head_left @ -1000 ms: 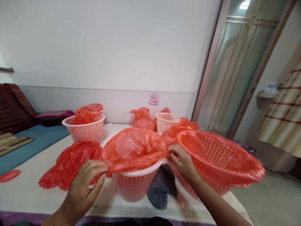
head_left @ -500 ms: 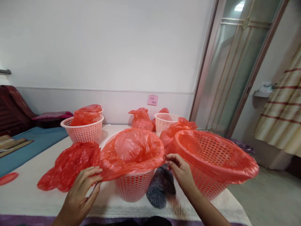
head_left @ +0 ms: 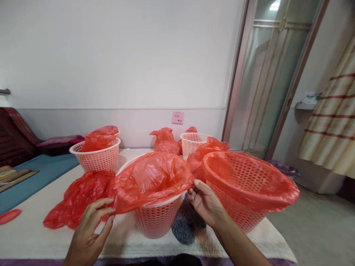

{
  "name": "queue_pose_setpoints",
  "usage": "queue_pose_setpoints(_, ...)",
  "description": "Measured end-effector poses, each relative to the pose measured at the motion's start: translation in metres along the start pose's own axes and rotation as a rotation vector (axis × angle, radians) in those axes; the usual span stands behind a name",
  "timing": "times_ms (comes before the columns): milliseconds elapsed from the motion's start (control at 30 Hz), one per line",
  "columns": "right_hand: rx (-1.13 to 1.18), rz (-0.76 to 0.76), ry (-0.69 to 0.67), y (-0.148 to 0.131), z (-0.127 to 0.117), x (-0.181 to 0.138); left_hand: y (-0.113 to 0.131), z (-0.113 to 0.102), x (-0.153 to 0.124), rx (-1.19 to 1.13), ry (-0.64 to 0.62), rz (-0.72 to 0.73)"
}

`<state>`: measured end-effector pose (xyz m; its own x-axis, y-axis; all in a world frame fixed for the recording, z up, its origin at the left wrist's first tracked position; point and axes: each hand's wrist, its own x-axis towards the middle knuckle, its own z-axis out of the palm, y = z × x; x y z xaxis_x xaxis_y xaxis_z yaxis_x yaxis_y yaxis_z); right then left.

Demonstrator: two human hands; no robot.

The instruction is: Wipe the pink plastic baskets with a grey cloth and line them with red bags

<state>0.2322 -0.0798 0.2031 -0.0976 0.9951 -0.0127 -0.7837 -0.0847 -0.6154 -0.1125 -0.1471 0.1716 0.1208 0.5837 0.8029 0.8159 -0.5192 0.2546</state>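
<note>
In front of me a light pink perforated plastic basket (head_left: 157, 221) stands on the table, with a thin red plastic bag (head_left: 155, 177) spread inside it and drawn over its rim. The bag's left edge is stretched out to the fingertips of my left hand (head_left: 93, 227), which pinch it between thumb and fingers. On the opposite side my right hand (head_left: 208, 203) grips the bag's edge just beside the rim. A second basket (head_left: 235, 207), lined with a red bag folded over its rim, tilts at the right. A crumpled red bag (head_left: 80, 199) lies left of the middle basket.
Stacked baskets (head_left: 97, 157) holding red plastic stand at the back left. Another basket (head_left: 191, 146) and a bunched red bag (head_left: 165, 140) are near the wall. A dark grey cloth item (head_left: 184, 227) lies between the front baskets. A flat red piece (head_left: 9, 216) rests at the left.
My right hand has turned and closed more firmly on the bag's edge at the rim. My left hand keeps its hold on the other side. The view has shifted slightly.
</note>
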Motion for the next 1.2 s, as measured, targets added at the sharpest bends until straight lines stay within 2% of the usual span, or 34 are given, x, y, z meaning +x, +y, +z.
queue_pose_setpoints(133, 0.007, -0.051, -0.02, -0.006, -0.002, -0.002, 0.003, 0.001, 0.002, -0.015, 0.003, -0.052)
queue_pose_setpoints(300, -0.029, -0.035, -0.074, -0.009, -0.005, -0.005, 0.005, 0.003, 0.006, 0.031, 0.009, 0.015)
queue_pose_setpoints(433, -0.024, -0.048, -0.063, -0.01, -0.005, -0.008, 0.004, 0.004, 0.005, 0.014, 0.009, -0.018)
queue_pose_setpoints(533, -0.031, -0.048, -0.059, -0.009, -0.006, -0.012, 0.007, 0.003, 0.001, -0.046, 0.003, -0.098)
queue_pose_setpoints(667, -0.05, -0.012, -0.026, -0.004, -0.012, -0.018, 0.022, 0.004, 0.001, -0.147, 0.026, -0.28)
queue_pose_setpoints(767, -0.075, 0.044, -0.016, 0.002, -0.018, -0.02, 0.027, 0.005, 0.001, -0.165, 0.027, -0.326)
queue_pose_setpoints(833, -0.077, 0.076, -0.012, 0.006, -0.02, -0.02, 0.023, 0.005, 0.001, -0.148, 0.029, -0.292)
queue_pose_setpoints(1000, -0.065, 0.102, 0.062, 0.009, -0.015, -0.02, 0.003, 0.004, -0.002, -0.054, -0.007, -0.091)
queue_pose_setpoints(1200, -0.126, 0.091, 0.111, 0.0, 0.005, -0.019, 0.004, 0.009, -0.006, -0.063, 0.007, -0.111)
